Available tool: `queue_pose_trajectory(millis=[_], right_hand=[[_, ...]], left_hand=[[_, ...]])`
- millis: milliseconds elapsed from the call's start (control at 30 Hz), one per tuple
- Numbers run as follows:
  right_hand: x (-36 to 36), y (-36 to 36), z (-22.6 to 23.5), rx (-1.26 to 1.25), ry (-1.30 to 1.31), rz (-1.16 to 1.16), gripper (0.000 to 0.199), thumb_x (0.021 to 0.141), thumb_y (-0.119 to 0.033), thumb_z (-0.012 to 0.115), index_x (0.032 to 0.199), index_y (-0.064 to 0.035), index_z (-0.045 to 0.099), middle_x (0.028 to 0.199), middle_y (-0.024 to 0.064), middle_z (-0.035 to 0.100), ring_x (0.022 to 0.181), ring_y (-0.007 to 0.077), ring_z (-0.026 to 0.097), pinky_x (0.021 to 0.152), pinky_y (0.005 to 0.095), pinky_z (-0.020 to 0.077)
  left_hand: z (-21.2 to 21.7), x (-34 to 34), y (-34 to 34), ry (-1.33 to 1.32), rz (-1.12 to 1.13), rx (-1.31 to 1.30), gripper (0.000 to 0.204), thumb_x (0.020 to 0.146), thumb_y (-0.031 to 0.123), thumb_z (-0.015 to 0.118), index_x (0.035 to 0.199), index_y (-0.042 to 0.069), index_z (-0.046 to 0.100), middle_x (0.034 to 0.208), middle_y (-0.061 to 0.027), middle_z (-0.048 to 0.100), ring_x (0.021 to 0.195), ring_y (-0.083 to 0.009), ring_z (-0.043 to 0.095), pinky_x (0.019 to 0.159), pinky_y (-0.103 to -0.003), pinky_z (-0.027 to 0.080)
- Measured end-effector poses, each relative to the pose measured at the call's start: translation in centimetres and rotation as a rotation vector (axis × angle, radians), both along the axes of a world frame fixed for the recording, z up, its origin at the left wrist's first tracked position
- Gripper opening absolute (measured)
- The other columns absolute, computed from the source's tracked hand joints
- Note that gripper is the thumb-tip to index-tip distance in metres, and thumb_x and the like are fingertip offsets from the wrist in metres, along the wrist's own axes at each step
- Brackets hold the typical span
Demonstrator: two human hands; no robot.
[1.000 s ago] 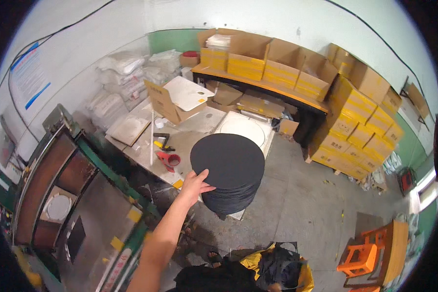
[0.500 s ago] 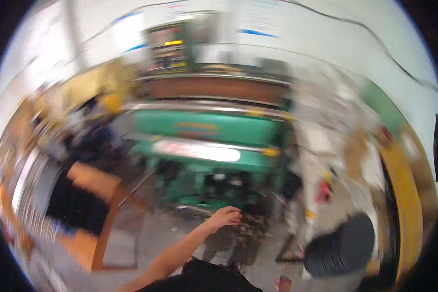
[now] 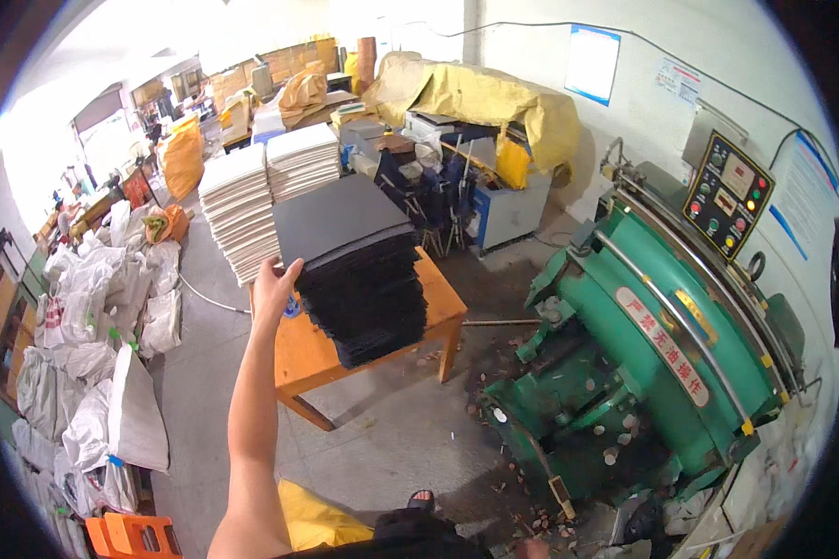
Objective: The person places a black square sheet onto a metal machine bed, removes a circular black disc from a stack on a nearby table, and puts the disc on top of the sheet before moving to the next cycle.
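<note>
My left hand (image 3: 272, 291) reaches forward at arm's length to a tall stack of black square sheets (image 3: 359, 270) on an orange wooden table (image 3: 319, 352). Its fingers are stretched out and touch the left corner of the stack's top sheets; I see no closed grasp. Just behind the black stack stand two piles of white sheets (image 3: 252, 200). My right hand is out of view.
A large green press machine (image 3: 657, 345) with a button panel (image 3: 727, 191) fills the right side, with scraps on the floor beneath it. White sacks (image 3: 112, 373) line the left wall. Behind the table sits a yellow-covered heap (image 3: 475, 98). An orange stool (image 3: 130, 536) is at bottom left.
My view has swung from a round black stack beside yellow boxes, past the green machine, to this table. My left hand now touches the square black stack instead of the round one.
</note>
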State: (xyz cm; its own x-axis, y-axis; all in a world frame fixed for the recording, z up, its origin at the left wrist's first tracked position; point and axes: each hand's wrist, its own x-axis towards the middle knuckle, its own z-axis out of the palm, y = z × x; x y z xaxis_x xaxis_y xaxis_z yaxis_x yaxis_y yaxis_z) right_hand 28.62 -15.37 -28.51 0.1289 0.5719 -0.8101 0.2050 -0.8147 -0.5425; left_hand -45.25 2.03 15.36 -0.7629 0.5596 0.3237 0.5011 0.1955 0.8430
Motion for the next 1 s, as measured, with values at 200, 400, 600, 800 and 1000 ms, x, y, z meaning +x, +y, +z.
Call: queue_pose_trajectory(millis=[200, 400, 600, 800, 1000], right_hand=[[-7.7, 8.8, 7.1, 0.237, 0.061, 0.063, 0.024, 0.096, -0.023, 0.059, 0.107, -0.002, 0.062, 0.096, 0.0107, 0.069, 0.079, 0.0184, 0.066, 0.064, 0.0337, 0.0534], [-3.7, 3.7, 2.9, 0.013, 0.043, -0.038, 0.025, 0.094, -0.021, 0.06, 0.107, -0.0001, 0.062, 0.095, 0.0109, 0.069, 0.08, 0.0196, 0.068, 0.065, 0.0339, 0.0547], [3.2, -8.0, -3.5, -0.112, 0.3, -0.168, 0.024, 0.091, -0.022, 0.061, 0.101, -0.0002, 0.065, 0.083, 0.0107, 0.068, 0.073, 0.0223, 0.067, 0.06, 0.037, 0.0531], [3.1, -5.9, -2.4, -0.196, -0.229, 0.141, 0.03, 0.09, -0.031, 0.061, 0.096, -0.0027, 0.068, 0.078, 0.0093, 0.069, 0.068, 0.0203, 0.066, 0.057, 0.0367, 0.0497], [-5.4, 6.6, 20.6, 0.686, -0.225, -0.008, 0.036, 0.094, -0.033, 0.061, 0.114, -0.0031, 0.065, 0.103, 0.011, 0.069, 0.096, 0.0216, 0.066, 0.085, 0.0339, 0.0506]], left_hand=[[-0.1, -4.8, -0.3, -0.57, -0.035, 0.215, 0.028, 0.088, 0.026, 0.067, 0.111, 0.011, 0.062, 0.089, 0.0012, 0.058, 0.08, -0.0106, 0.054, 0.068, -0.027, 0.044], [-2.0, 1.7, -6.9, -0.997, -0.524, 0.473, 0.02, 0.096, 0.031, 0.054, 0.104, 0.013, 0.057, 0.095, -0.0027, 0.062, 0.104, -0.0204, 0.059, 0.084, -0.042, 0.049], [-5.2, -9.4, -9.8, -0.742, -0.305, 0.405, 0.029, 0.095, 0.031, 0.059, 0.113, 0.008, 0.057, 0.112, -0.0066, 0.059, 0.1, -0.022, 0.058, 0.085, -0.034, 0.05], [-0.9, 1.6, 1.7, -0.456, -0.316, 0.605, 0.042, 0.098, 0.02, 0.057, 0.134, 0.002, 0.049, 0.122, -0.0116, 0.057, 0.112, -0.0228, 0.054, 0.095, -0.034, 0.047], [-4.1, 16.6, 9.6, -1.627, -1.211, 0.558, 0.066, 0.098, 0.02, 0.052, 0.155, 0.022, 0.019, 0.089, 0.0008, 0.056, 0.058, -0.0028, 0.045, 0.049, -0.018, 0.039]])
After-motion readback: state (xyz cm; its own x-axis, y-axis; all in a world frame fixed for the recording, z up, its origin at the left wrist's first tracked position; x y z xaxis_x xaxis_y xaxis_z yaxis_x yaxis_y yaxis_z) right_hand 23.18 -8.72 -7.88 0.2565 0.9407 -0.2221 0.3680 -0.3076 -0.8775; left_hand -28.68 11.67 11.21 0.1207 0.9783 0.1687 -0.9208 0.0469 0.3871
